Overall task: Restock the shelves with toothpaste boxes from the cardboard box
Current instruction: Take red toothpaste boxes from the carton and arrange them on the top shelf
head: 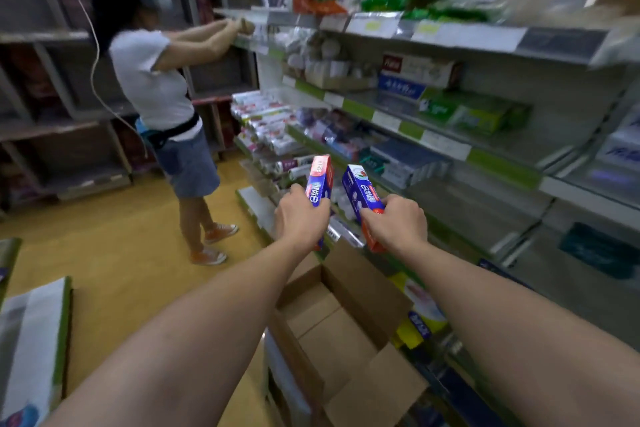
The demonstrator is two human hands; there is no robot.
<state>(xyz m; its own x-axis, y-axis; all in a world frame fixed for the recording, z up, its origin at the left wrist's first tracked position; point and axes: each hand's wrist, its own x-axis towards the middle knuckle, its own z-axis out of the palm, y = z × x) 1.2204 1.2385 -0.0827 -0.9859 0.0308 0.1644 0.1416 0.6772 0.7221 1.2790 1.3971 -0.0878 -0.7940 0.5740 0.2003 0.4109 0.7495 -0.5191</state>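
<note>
1. Currently the left hand (300,218) grips one toothpaste box (320,180) and the right hand (398,220) grips another (360,192), both above the open cardboard box (346,333).
2. Held by their lower ends, the boxes could slip and drop into it.
3. Beyond it, the crowded shelf (450,166) risks knocked stock.
</note>
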